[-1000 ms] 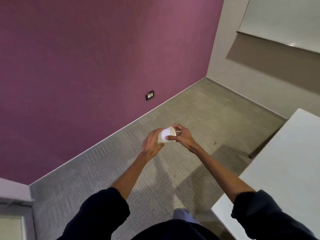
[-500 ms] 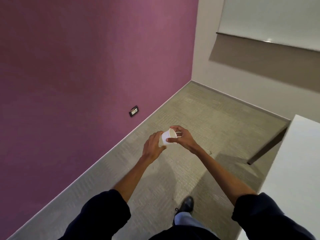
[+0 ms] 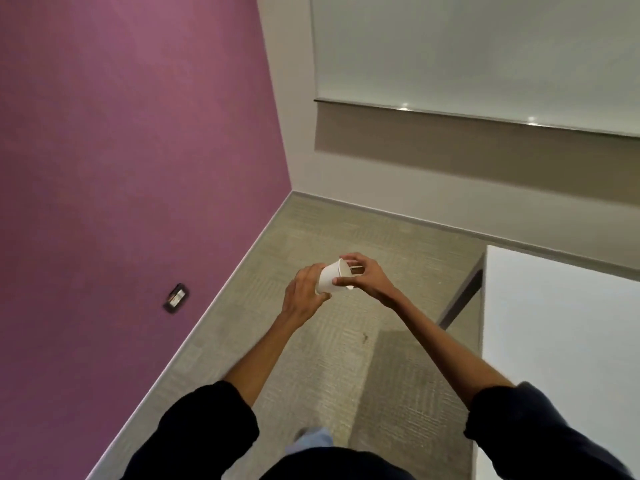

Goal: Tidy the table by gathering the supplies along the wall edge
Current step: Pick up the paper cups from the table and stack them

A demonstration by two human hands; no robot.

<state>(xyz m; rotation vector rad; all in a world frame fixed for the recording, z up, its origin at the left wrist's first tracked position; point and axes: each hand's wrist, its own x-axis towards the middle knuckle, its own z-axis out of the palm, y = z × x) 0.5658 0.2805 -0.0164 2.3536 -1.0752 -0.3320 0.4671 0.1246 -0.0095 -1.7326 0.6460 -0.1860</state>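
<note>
Mid-carry: left hand and right hand both grip a tilted cup, beside the worktop. Next it likely needs setting upright by the wall.

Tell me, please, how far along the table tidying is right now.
Done: nothing I can confirm, since only part of the white table shows. In hand: the left hand and right hand both hold a white paper cup, tipped sideways, over the carpet beside the table. Left: setting the cup along the table's wall edge; any other supplies are out of view.
</note>
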